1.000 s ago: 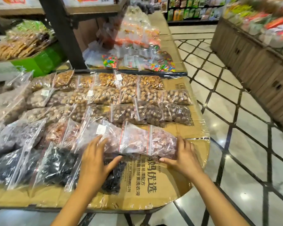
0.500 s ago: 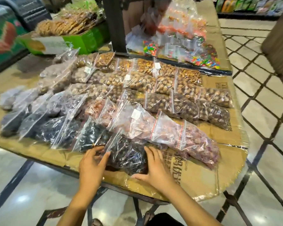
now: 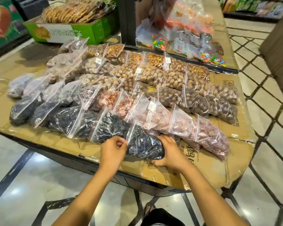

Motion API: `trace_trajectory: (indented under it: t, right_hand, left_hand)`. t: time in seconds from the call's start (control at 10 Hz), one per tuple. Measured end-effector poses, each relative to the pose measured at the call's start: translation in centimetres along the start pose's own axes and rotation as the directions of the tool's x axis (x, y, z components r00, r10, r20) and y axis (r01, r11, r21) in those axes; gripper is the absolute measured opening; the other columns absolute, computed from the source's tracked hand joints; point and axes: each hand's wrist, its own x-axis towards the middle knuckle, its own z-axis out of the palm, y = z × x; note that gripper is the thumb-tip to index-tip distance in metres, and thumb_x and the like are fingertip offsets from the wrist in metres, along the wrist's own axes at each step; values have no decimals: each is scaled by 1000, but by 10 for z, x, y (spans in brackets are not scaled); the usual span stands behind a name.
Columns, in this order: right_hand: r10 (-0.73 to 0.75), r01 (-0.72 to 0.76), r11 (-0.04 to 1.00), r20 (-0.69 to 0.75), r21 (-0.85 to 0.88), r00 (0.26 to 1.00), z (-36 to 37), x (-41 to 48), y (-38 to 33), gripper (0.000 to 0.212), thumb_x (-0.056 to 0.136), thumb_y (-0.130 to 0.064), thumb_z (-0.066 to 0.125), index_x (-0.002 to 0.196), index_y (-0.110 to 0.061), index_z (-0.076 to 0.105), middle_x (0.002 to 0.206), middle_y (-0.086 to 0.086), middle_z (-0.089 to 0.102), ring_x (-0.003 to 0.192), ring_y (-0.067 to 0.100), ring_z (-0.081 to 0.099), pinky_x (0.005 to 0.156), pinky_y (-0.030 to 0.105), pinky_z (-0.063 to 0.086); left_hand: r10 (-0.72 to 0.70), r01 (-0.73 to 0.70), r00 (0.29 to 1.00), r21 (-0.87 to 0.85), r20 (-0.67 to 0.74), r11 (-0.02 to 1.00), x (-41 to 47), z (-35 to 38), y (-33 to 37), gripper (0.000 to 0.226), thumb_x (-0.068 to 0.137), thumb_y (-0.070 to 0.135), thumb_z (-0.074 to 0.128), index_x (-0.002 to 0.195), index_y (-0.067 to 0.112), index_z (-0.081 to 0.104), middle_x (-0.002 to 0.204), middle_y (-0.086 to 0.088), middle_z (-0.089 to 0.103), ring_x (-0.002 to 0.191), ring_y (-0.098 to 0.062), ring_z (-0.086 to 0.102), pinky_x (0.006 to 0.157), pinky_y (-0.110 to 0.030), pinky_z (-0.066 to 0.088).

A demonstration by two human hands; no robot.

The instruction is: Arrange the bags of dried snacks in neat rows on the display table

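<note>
The display table (image 3: 39, 136) is covered with flattened cardboard (image 3: 207, 165) under clear film. Rows of clear zip bags of dried snacks (image 3: 153, 88) lie on the cardboard, overlapping. Beyond the bags, at the table's far edge, stands a green carton (image 3: 88, 32).

Glossy pale tiled floor (image 3: 39, 176) with dark diagonal lines reflects overhead lights; stocked shelves (image 3: 252, 5) line the far wall.

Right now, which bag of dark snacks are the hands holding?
The rightmost dark bag, at the front edge, gripped between left hand and right hand.
</note>
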Motion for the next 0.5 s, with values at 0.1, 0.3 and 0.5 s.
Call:
trace_trajectory:
  t: [0.1, 0.3, 0.5]
  right_hand:
    - [33, -32, 999, -9, 42, 999, 5, -4, -5, 108, 61, -42, 79, 148, -20, 18, 151, 1, 24, 139, 19, 18, 116, 37, 21]
    - [148, -138, 986, -116, 91, 982, 10, -17, -14, 114, 60, -44, 83, 148, -20, 14, 152, 4, 24, 139, 20, 23, 116, 38, 23]
    - [96, -124, 992, -428, -37, 898, 47, -50, -48, 82, 79, -52, 65, 143, -16, 27, 148, 5, 31, 140, 21, 19, 118, 39, 17]
  left_hand:
    - [22, -20, 999, -47, 31, 999, -3, -9, -7, 10, 86, 16, 66, 77, 20, 65, 72, 10, 64, 69, 0, 58, 60, -14, 43]
    - [67, -62, 993, -58, 93, 996, 2, -17, -9, 6, 89, 17, 62, 84, 18, 65, 77, 10, 64, 72, 1, 57, 65, -20, 49]
    - [123, -123, 992, -51, -1, 991, -15, -33, -49, 14, 90, 32, 60, 97, 20, 62, 89, 8, 66, 81, -9, 63, 68, -25, 51]
